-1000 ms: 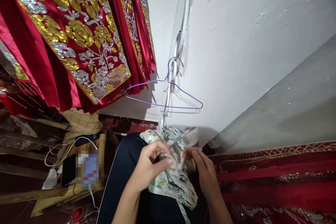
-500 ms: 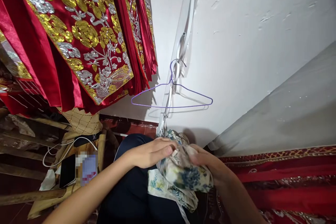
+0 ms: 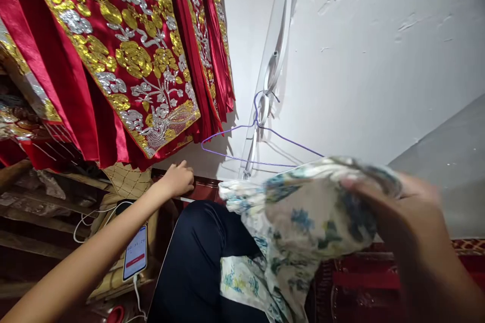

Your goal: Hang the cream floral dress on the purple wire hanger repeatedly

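My right hand (image 3: pixel 382 194), smeared by motion, grips a floral cloth (image 3: pixel 295 217) and holds part of it raised at the right. The cloth is whitish with blue, green and yellow flowers. Its lower part hangs down and lies over my dark trousers (image 3: pixel 200 257). My left hand (image 3: pixel 180 179) is off the cloth, with fingers curled and nothing visible in them, below the hanging red fabric. A purple wire hanger (image 3: pixel 231 130) hangs behind; the raised cloth covers its right end.
Red fabric with gold and silver sequins (image 3: pixel 132 60) hangs at the upper left. A lit phone (image 3: pixel 135 254) with a white cable rests on a bamboo seat (image 3: pixel 109 282). White straps (image 3: pixel 278 55) hang against the white wall (image 3: pixel 379 81). Red embroidered material (image 3: pixel 364 282) lies at the lower right.
Both hands were together on the bunched cloth. My left hand has let go and moved left; my right hand has swung right and up, spreading the cloth.
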`<state>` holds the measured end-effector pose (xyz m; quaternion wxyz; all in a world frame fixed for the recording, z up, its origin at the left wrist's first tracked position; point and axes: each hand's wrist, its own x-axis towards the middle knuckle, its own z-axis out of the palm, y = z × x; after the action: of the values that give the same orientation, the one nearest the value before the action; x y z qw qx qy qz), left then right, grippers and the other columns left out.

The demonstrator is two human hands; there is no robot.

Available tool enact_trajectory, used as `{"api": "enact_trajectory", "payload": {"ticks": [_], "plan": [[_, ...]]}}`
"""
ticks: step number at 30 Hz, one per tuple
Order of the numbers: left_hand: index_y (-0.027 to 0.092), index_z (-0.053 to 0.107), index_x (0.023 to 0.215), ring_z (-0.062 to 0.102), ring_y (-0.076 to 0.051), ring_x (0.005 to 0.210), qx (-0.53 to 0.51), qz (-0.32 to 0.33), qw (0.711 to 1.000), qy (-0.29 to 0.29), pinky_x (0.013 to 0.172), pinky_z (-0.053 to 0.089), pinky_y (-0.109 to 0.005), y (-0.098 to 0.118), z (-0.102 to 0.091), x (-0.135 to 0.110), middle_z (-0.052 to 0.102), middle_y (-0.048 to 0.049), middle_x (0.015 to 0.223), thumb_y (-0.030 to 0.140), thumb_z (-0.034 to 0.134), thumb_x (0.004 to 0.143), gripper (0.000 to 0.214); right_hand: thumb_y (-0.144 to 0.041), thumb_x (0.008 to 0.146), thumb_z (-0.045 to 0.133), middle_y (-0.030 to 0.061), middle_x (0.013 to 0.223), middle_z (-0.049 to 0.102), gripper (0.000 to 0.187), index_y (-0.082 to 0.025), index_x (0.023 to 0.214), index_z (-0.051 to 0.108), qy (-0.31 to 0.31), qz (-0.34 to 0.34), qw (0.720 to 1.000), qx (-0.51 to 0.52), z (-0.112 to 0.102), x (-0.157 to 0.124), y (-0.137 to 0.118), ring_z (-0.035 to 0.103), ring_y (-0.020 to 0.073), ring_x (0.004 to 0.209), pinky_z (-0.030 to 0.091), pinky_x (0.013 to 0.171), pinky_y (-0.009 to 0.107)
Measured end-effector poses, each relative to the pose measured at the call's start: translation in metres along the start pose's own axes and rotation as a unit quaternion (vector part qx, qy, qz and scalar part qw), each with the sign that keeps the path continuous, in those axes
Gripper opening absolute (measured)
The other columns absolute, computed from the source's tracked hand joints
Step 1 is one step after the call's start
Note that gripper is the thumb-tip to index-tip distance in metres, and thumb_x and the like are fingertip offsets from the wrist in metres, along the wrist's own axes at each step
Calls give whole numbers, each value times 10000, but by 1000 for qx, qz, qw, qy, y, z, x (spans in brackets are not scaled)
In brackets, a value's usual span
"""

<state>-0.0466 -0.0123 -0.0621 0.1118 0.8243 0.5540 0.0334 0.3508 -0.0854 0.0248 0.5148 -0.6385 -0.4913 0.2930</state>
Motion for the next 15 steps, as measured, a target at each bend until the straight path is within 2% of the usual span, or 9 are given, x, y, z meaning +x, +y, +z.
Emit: {"api": "enact_trajectory", "payload": {"ticks": [2,3,5,6,8,10,12,13,15], "plan": [[191,724,745,589,-336,1159,-36,22,999,3,1028,413,-506,-12,3,-7,708,-117,1166,368,560,929,303,-473,720,809,104,875,738,386,-213,996,734,29,-2,1000,-8,5,14,-2,659,245,676,514,510,315],[205,733,839,599,-288,1163,-72,44,996,14,1037,426,-448,-11,4,-11,694,-93,1205,345,519,957,281,-500,749,780,110,888,740,392,-211,1010,727,-7,-8,1000,-24,12,18,-2,663,244,676,518,514,319],[226,704,1072,584,-240,1215,-173,91,979,51,1069,420,-391,5,4,-16,654,-79,1284,330,495,982,250,-535,820,699,99,821,728,367,-193,950,718,-154,-46,985,-56,33,17,-2,656,230,645,508,514,314],[238,659,1196,562,-239,1257,-232,113,963,72,1090,408,-390,19,3,-17,623,-82,1341,329,523,975,276,-517,857,659,78,778,712,339,-186,903,709,-238,-82,966,-67,46,12,-2,642,213,635,499,527,304],[267,521,1400,510,-252,1329,-335,157,924,94,1121,385,-398,52,0,-12,531,-93,1467,329,618,932,483,-391,904,606,25,721,661,240,-180,814,675,-384,-169,905,-74,69,-1,-5,589,164,629,468,571,272],[251,444,1458,546,-258,1280,-415,207,883,70,1071,426,-380,83,1,-3,550,-116,1435,328,687,891,622,-277,894,581,-13,656,589,206,-176,718,623,-471,-217,853,-62,83,-12,-6,514,127,599,417,577,250],[187,584,1271,641,-226,1059,-453,244,858,-4,914,489,-323,103,9,6,678,-99,1166,373,658,915,409,-282,865,599,-5,635,576,227,-173,667,605,-492,-190,849,-26,81,-14,-3,519,137,601,414,579,261],[160,645,1106,653,-193,908,-451,250,856,-48,821,491,-291,107,17,9,697,-69,976,403,609,946,293,-318,838,626,14,650,602,221,-174,670,616,-460,-159,874,1,73,-10,0,556,162,623,436,588,279],[139,659,834,596,-140,690,-416,244,868,-115,702,459,-257,106,36,10,638,-23,714,437,515,993,367,-408,767,666,64,717,662,222,-190,724,645,-305,-103,946,40,49,4,6,626,234,687,493,617,341]]}}
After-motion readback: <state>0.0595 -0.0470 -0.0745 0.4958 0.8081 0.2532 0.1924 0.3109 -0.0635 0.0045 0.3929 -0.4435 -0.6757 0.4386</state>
